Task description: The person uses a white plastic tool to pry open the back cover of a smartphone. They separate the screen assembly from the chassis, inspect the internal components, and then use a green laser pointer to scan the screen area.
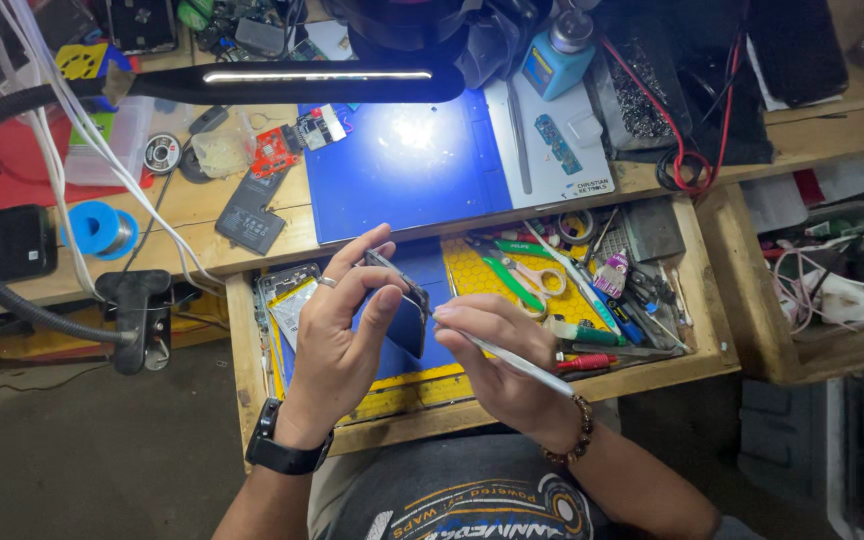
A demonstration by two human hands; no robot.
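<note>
Left hand [337,335] gripping a dark phone [404,300] on edge, right hand [497,355] pinching tweezers [512,358] against it, above an open drawer [702,340].

- Two hands: left hand [340,330], right hand [497,355].
- One phone [402,300] in the left hand.
- One metal tool [512,358] in the right hand.
- One pair of scissors [522,275] just beyond the right hand.
- One blue bottle [557,55] far beyond the hands.

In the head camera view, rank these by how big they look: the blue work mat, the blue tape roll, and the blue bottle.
1. blue work mat, clearly largest.
2. blue bottle and blue tape roll look about alike; I will not rank them.
</note>
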